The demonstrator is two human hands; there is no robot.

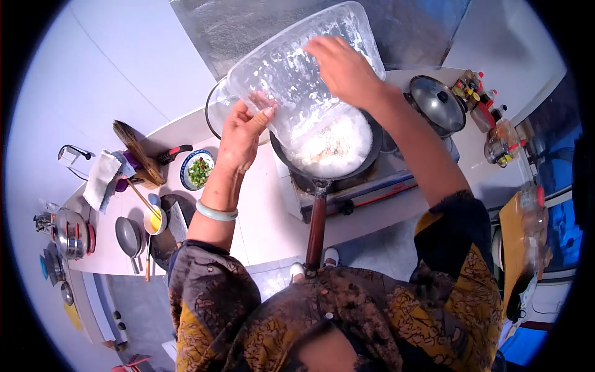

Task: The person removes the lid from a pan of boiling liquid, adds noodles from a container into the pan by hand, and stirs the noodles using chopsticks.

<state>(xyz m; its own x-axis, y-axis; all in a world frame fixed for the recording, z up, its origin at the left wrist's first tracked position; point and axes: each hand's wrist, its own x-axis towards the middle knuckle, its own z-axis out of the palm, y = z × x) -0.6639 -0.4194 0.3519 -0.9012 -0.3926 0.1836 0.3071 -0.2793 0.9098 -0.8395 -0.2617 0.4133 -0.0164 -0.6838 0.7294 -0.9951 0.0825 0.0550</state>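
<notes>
My left hand [245, 133] is closed on the near left rim of a clear plastic container [248, 77], thumb on the outside. The container is tilted up over a wok [372, 133] on the stove, and white rice-like bits cling to its inner wall. My right hand [347, 71] reaches across the container's mouth, fingers stretched toward that wall and slightly blurred; I see nothing held in them. In the wok lies a heap of white rice-like food [331, 146], partly veiled by the container's lower edge. The wok's wooden handle [317, 223] points toward my body.
A gas stove [353, 199] carries the wok. A lidded pan [437, 105] stands right, near several bottles [486, 99]. Leftward are a bowl of chopped greens [198, 171], a bowl of yellow liquid with chopsticks [155, 220], a small pan [128, 235] and a steel pot [71, 234].
</notes>
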